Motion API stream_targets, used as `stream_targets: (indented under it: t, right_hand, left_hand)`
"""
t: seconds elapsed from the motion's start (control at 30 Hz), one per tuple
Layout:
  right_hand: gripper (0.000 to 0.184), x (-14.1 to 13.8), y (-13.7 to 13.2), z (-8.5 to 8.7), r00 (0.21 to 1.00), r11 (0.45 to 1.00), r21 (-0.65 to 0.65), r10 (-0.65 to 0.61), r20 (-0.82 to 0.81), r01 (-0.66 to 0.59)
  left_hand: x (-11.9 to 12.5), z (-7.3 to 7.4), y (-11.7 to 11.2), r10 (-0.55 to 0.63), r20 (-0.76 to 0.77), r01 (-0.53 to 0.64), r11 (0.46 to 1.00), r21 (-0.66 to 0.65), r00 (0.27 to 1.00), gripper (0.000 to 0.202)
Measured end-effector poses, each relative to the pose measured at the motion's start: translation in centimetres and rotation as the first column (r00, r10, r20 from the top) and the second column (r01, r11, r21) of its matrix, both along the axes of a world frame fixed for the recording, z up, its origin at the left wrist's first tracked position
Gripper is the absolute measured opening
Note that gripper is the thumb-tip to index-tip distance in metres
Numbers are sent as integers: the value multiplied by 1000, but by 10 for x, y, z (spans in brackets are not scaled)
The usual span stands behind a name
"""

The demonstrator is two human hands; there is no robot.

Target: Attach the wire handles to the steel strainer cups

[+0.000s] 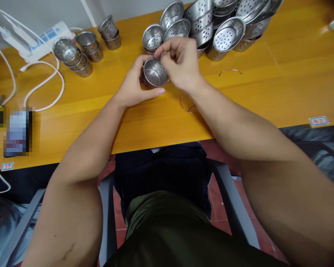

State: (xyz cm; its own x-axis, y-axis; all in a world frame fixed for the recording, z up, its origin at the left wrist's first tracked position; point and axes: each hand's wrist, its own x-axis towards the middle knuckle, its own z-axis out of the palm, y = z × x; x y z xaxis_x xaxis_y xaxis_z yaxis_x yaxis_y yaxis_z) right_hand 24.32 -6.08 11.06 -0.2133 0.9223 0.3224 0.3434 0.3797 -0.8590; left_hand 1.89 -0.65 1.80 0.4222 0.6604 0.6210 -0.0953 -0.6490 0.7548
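A small round perforated metal cup (155, 73) is tipped so that its open top faces me. Around its left side curves my left hand (136, 79), with the thumb stretched along the near side and the fingers behind the rim. At the cup's far right rim, my right hand (180, 61) is closed in a pinch between thumb and index finger. What lies in that pinch is too small to make out. Just below my right wrist, a thin bent wire (187, 110) lies on the table, partly hidden by the forearm.
Stacked perforated cups (202, 22) crowd the back right of the yellow table (156, 122). Smaller stacks (83, 68) stand at the back left near a white power strip (48, 40) and cables. Another thin wire (230, 70) lies to the right. A blurred phone (16, 133) rests far left.
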Motion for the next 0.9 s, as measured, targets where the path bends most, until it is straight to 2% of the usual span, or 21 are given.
stream_targets:
  t: [0.1, 0.2, 0.3, 0.37, 0.43, 0.5, 0.6, 0.67, 0.7, 0.77, 0.9]
  right_hand:
    - [12, -5, 1, -4, 998, 998, -3, -65, 17, 65]
    - [14, -10, 8, -14, 997, 995, 57, -79, -26, 80]
    - [22, -12, 19, -28, 985, 980, 195, -1, -173, 35]
    - [27, -7, 25, -33, 972, 972, 232, 86, -218, -34]
    - [25, 3, 27, -32, 955, 970, 179, 200, -219, -162]
    - [22, 17, 26, -26, 919, 944, 90, 331, -214, -318]
    - [29, 34, 24, -17, 828, 844, 86, 536, -166, -529]
    - [39, 39, 23, -14, 764, 780, 120, 626, -157, -614]
    - [44, 40, 23, -13, 753, 770, 117, 638, -162, -628]
    - [49, 39, 24, -14, 773, 792, 78, 609, -178, -606]
    - [47, 34, 25, -16, 812, 835, 51, 545, -208, -548]
  left_hand:
    - [7, 11, -12, 98, -27, -97, 994, 48, 995, 102]
    - [13, 25, -28, 161, -62, -161, 987, 7, 985, 87]
    - [15, 33, -38, 203, -131, -211, 976, -49, 970, 82]
    - [15, 32, -36, 217, -157, -233, 968, -93, 963, 78]
    - [13, 26, -29, 187, -122, -202, 972, -124, 975, 76]
    - [10, 20, -21, 123, -53, -129, 980, -154, 991, 77]
    - [6, 17, -18, 27, -5, -27, 973, -227, 1000, 76]
    - [5, 21, -22, -13, -3, 12, 966, -259, 1000, 74]
    - [4, 23, -24, -28, -3, 26, 964, -266, 1000, 75]
    - [4, 27, -28, -47, -9, 43, 961, -274, 999, 78]
    - [2, 27, -25, -28, -56, 10, 952, -307, 998, 88]
